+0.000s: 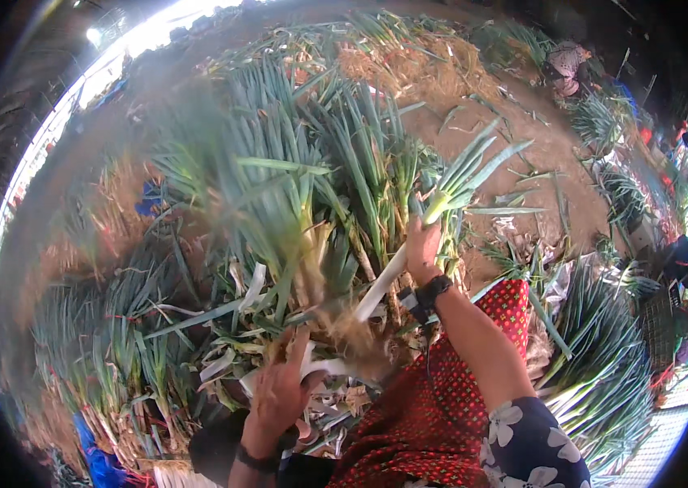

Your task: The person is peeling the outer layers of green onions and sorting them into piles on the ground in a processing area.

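Observation:
My right hand (423, 244) grips a large green onion (382, 285) around its stem. Its green leaves fan out above the fist, and the white stalk slants down to fibrous roots (350, 329). Lower down, my left hand (280, 390) has its fingers spread, with index finger and thumb apart. It hovers over or touches peeled leaves and white scraps (219, 365); which of the two I cannot tell. Beyond both hands, a dense bunch of upright green onions (356, 165) stands with dried outer leaves at the base. Some of it is blurred.
Bundled green onions (112, 341) stand at the left by a blue sheet (97, 454). Another pile (600, 341) lies right of the red patterned cloth (435, 390) on my lap. Loose leaves litter the dirt floor (539, 146). A person (566, 64) is at the far right.

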### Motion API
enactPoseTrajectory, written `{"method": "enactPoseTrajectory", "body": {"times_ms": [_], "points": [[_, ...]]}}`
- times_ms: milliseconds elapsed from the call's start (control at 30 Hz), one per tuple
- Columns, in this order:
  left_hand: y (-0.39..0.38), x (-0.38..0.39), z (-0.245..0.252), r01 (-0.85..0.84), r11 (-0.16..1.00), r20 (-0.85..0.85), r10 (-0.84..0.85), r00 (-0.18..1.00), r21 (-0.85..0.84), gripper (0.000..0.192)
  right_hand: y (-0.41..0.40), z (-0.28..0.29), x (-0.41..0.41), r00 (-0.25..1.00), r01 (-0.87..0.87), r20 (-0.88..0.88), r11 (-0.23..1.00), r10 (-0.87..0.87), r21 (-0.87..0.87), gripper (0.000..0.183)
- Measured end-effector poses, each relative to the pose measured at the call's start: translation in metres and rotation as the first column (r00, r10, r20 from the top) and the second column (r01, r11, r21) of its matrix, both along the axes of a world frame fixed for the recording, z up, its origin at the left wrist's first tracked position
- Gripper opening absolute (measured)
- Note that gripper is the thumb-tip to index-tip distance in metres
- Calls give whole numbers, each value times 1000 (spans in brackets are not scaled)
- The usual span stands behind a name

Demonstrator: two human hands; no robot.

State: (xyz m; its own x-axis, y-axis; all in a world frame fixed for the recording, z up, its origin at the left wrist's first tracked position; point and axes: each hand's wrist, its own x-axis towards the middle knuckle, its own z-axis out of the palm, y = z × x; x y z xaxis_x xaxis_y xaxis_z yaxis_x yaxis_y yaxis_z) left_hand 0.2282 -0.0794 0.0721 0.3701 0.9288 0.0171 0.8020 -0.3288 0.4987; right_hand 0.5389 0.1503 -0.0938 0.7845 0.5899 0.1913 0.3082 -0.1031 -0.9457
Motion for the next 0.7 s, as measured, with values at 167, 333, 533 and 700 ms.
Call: {"method": "enactPoseTrajectory", "body": {"times_ms": [167,333,533,700], "points": [[18,38,-46,2,1000,217,-2,976,0,70,-34,33,-68,842,-297,-389,922,375,248,33],[19,64,-68,-83,995,325,93,941,-46,56,-63,52,-90,752,-548,-396,833,527,69,34],[32,40,-94,-207,978,370,197,908,-11,38,-130,20,-151,631,-708,-488,705,604,-43,33],[24,61,-43,-72,993,472,108,875,-95,34,-92,0,-111,660,-580,-436,784,612,222,37]]}}
